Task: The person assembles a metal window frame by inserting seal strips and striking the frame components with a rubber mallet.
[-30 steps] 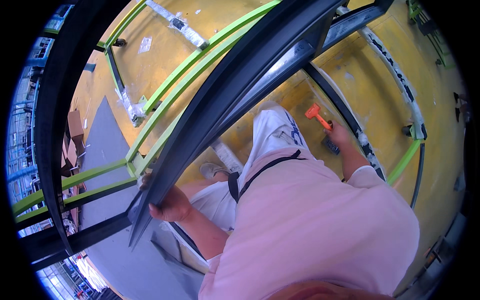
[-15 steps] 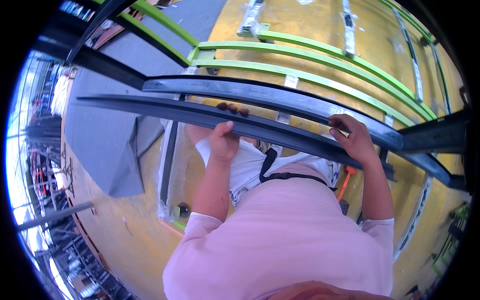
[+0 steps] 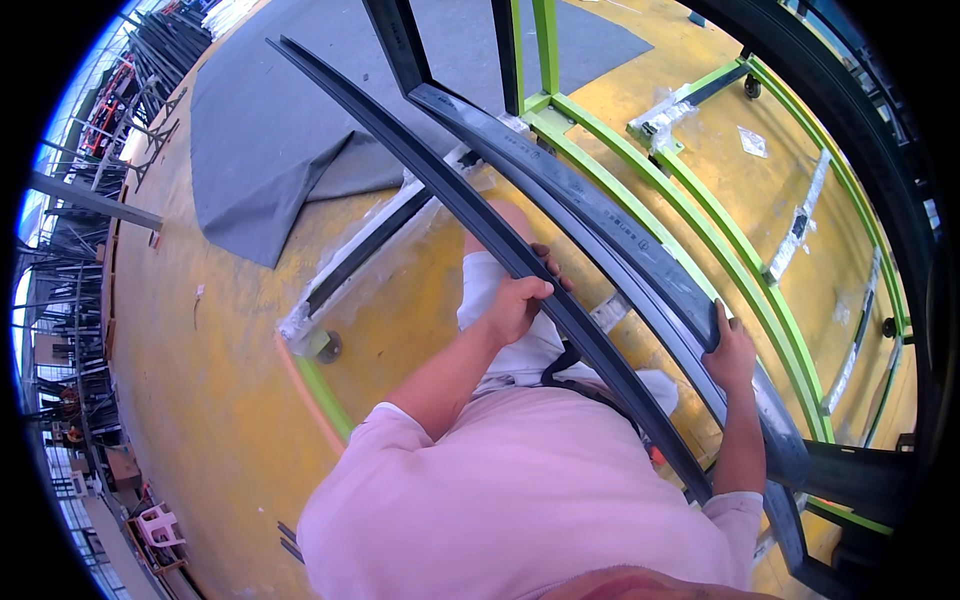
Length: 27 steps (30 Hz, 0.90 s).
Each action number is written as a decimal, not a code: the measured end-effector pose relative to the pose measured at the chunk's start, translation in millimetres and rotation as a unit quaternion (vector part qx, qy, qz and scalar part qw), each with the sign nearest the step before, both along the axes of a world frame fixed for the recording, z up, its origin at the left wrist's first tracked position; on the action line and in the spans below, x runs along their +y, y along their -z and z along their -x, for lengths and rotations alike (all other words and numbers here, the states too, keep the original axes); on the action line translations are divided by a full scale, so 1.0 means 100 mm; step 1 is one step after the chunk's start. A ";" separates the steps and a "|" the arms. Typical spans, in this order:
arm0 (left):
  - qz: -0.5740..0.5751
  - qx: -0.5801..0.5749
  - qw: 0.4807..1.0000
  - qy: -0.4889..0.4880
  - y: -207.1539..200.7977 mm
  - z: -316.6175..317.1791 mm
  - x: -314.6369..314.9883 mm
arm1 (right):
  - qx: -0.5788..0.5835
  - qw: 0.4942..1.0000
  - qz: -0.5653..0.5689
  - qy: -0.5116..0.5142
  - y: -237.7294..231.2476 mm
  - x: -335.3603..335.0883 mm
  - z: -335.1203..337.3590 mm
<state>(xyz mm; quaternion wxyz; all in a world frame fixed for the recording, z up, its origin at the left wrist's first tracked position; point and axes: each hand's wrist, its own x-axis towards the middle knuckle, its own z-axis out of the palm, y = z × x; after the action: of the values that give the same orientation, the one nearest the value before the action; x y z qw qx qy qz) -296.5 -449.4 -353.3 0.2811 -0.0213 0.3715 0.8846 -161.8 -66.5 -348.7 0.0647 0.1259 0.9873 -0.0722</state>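
A long black grooved strip [image 3: 440, 180] runs slantwise across my front, its far end rising to the upper left. My left hand [image 3: 525, 302] is closed round its middle, thumb on top and fingertips curling over the far side. Just beyond the strip lies a dark grey beam [image 3: 568, 180] of a large frame, roughly parallel to it. My right hand [image 3: 732, 352] rests on this beam toward its near right end, fingers stretched out and partly spread. The near end of the strip passes beside my right forearm without being held there.
Green rails [image 3: 632, 155] of a wheeled frame run beyond the beam. A plastic-wrapped bar [image 3: 375, 225] and a caster [image 3: 328, 347] are at the left. Grey sheeting [image 3: 250, 150] covers part of the yellow floor [image 3: 220, 400]. Racked dark bars [image 3: 170, 50] and a pink stool [image 3: 160, 525] stand farther left.
My view has turned to the right, so the strip and beam now slant more steeply. My right hand has left the strip's side and come down on the beam. The left hand keeps its hold.
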 end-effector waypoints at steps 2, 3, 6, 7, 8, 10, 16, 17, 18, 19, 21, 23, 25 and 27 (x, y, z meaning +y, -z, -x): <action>0.006 -0.003 1.000 -0.015 0.03 0.06 0.02 | -0.037 0.999 0.011 0.020 -0.38 -0.16 -0.14; 0.013 -0.009 1.000 -0.024 0.04 0.07 0.04 | -0.054 0.998 0.015 0.030 -0.52 -0.20 -0.25; 0.034 -0.015 0.998 -0.046 0.08 0.13 0.09 | -0.021 0.996 0.081 0.039 -0.80 -0.18 -0.66; 0.043 -0.019 0.997 -0.054 0.11 0.11 0.11 | -0.006 0.995 0.090 0.050 -0.89 -0.19 -0.75; 0.056 -0.025 0.996 -0.059 0.08 0.08 0.15 | 0.006 0.993 0.099 0.065 -0.97 -0.23 -0.86; 0.079 -0.036 0.994 -0.067 0.01 0.13 0.32 | 0.023 0.987 0.126 0.099 -1.18 -0.29 -1.01; 0.227 0.013 0.962 -0.150 0.06 0.20 1.05 | 0.122 0.963 0.216 0.105 -1.48 -0.42 -1.26; 0.224 0.024 0.959 -0.174 0.07 0.24 1.10 | 0.123 0.952 0.248 0.131 -1.51 -0.44 -1.32; 0.191 0.052 0.963 -0.182 0.08 0.32 1.09 | 0.133 0.945 0.262 0.142 -1.55 -0.47 -1.37; 0.154 0.077 0.968 -0.184 -0.05 0.38 1.06 | 0.141 0.939 0.270 0.158 -1.62 -0.50 -1.45; 0.126 0.154 0.960 -0.199 -0.52 0.58 0.95 | 0.161 0.911 0.308 0.221 -1.70 -0.49 -1.59; 0.072 0.230 0.945 -0.221 -1.03 0.84 0.78 | 0.243 0.893 0.320 0.202 -1.77 -0.46 -1.73; -0.011 0.270 0.932 -0.241 -1.67 0.99 0.52 | 0.319 0.877 0.291 0.212 -1.78 -0.38 -1.89; -0.081 0.335 0.917 -0.202 -2.32 1.19 0.24 | 0.383 0.848 0.303 0.206 -1.82 -0.29 -2.04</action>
<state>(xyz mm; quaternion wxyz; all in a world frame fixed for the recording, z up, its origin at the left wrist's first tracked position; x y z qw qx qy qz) -415.4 -425.1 -121.7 -0.0442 0.2249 0.3585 0.9050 42.3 -95.1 -166.9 -0.3000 0.2627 0.8143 -0.4218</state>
